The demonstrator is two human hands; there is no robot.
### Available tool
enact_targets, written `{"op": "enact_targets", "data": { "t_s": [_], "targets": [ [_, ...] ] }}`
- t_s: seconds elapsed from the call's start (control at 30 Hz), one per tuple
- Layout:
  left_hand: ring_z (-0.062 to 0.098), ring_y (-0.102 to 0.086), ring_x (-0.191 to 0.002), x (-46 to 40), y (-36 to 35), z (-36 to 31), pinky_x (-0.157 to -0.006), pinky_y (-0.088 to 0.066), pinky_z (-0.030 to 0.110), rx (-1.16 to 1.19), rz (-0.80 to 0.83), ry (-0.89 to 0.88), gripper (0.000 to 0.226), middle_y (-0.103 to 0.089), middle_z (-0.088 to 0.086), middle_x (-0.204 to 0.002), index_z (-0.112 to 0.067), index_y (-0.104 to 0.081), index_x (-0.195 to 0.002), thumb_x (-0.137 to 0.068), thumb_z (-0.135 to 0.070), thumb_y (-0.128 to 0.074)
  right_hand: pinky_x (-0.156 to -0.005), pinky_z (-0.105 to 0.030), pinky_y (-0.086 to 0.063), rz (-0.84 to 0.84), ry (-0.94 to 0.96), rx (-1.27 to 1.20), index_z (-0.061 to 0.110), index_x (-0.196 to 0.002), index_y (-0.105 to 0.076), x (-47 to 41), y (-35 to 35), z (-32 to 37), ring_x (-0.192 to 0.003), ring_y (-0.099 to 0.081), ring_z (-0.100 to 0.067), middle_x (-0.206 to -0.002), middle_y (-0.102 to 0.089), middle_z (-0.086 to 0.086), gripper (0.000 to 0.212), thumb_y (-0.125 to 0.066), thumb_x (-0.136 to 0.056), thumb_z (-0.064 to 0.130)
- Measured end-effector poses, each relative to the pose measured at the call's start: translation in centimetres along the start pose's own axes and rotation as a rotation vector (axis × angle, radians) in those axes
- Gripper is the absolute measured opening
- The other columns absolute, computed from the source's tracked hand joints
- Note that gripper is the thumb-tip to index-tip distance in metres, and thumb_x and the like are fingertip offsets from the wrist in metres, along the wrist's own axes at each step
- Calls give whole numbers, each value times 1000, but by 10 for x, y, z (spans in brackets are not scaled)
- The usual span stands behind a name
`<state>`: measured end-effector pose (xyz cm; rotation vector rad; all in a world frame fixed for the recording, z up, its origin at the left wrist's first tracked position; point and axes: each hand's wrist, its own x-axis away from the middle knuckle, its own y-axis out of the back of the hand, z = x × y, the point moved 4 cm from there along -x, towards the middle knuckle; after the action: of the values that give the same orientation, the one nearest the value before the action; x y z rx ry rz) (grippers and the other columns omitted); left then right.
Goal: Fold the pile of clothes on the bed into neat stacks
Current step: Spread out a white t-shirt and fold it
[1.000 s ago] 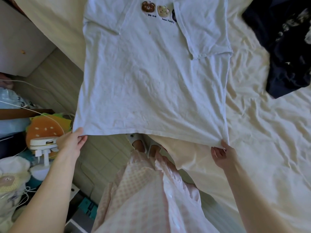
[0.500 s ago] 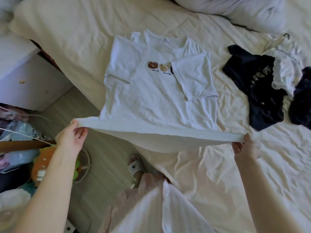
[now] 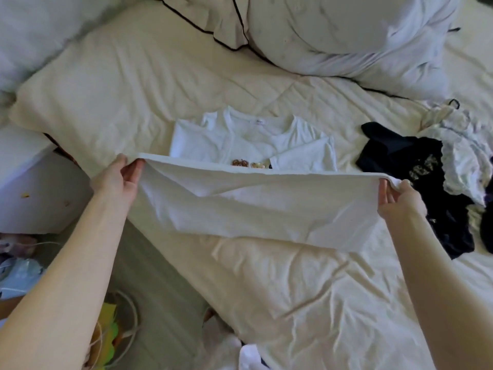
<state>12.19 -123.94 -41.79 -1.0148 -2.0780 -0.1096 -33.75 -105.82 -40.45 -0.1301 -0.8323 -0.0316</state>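
Note:
A white T-shirt [image 3: 250,206] with small bear prints lies on the cream bed [image 3: 306,289], its sleeves folded inward. Its lower half is lifted and stretched wide above the chest. My left hand [image 3: 117,180] pinches the hem's left corner. My right hand [image 3: 400,198] pinches the hem's right corner. The raised hem hides most of the bear print. To the right lies a dark navy garment [image 3: 416,169] with pale lettering, and a white frilled garment [image 3: 461,153] partly covers it.
Pillows and a bunched white duvet [image 3: 333,33] fill the head of the bed. A white cabinet [image 3: 34,188] stands at the left beside the bed edge. Cables, bags and a colourful toy [image 3: 109,335] clutter the wooden floor at the lower left.
Both hands have carried the hem up and forward over the shirt, toward the collar. The view has tilted up toward the pillows.

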Motion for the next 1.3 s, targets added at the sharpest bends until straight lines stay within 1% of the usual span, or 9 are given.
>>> {"op": "enact_targets", "data": {
  "t_s": [0.2,0.4,0.5,0.6,0.73,0.83,0.97,1.1,1.3],
  "targets": [
    [16,-61,-74,-63,-86,3,-61,-57,28,-21,-18,-50,11,-58,9,-85,-3,-51,-81,-92,0,-55,-58,-27,-58,52,6,12,5,-87,-58,-49,-100,-6,-74,-69,-20,-86,-66,-11,5,-63,-88,3],
    [22,-62,-80,-115,-145,27,-85,-53,33,136,45,-32,5,-59,13,-94,2,-51,-94,-96,0,-47,-78,-28,-57,219,-108,-136,7,-128,-51,-96,-174,-30,-102,-65,-23,-116,-60,-10,31,-45,-99,12],
    [15,-59,-74,-126,-146,58,-85,-54,31,-323,91,-162,9,-57,6,-87,-6,-53,-96,-94,1,-48,-87,-28,-53,254,-68,149,6,-132,-46,-111,-184,-58,-107,-58,-23,-119,-53,-11,34,-43,-99,14],
    [17,-57,-75,-128,-141,84,-78,-50,32,-1023,180,-533,30,-58,13,-103,-4,-57,-118,-91,1,-46,-67,-23,-51,314,112,563,7,-115,-52,-116,-185,-91,-75,-58,-16,-102,-55,-10,20,-43,-97,10],
    [35,-42,-118,-123,-155,118,-99,-35,34,-1687,695,-1025,45,-48,15,-132,-12,-64,-120,-83,11,-52,-83,-25,-43,563,914,1347,10,-120,-61,-113,-206,-112,-94,-60,-24,-114,-61,-9,28,-49,-95,13],
    [30,-34,-128,-126,-169,134,-101,-27,40,-1874,902,-1069,40,-48,4,-139,-20,-66,-119,-86,1,-57,-94,-37,-37,877,1256,1744,13,-128,-57,-109,-227,-137,-115,-48,-31,-131,-53,-9,35,-53,-93,15],
    [13,-18,-140,-143,-164,132,-103,-7,28,-2044,961,-915,64,-32,-15,-149,-37,-50,-132,-82,3,-48,-77,-32,-37,917,1209,1984,11,-116,-60,-114,-244,-149,-104,-52,-27,-116,-56,-9,25,-50,-94,19],
    [16,-34,-135,-146,-161,119,-108,-9,38,-2033,905,-994,30,-48,-8,-139,-24,-63,-116,-86,-20,-64,-70,-29,-37,824,1066,1690,9,-100,-65,-118,-254,-127,-89,-56,-26,-102,-63,-9,18,-53,-91,20],
    [29,-52,-106,-155,-216,100,-94,-23,38,-1622,391,-1143,20,-66,9,-102,-11,-64,-101,-91,-27,-58,-53,-13,-36,638,938,1463,7,-98,-66,-133,-268,-102,-79,-52,-14,-87,-60,-1,17,-57,-90,18]
  ]
}}
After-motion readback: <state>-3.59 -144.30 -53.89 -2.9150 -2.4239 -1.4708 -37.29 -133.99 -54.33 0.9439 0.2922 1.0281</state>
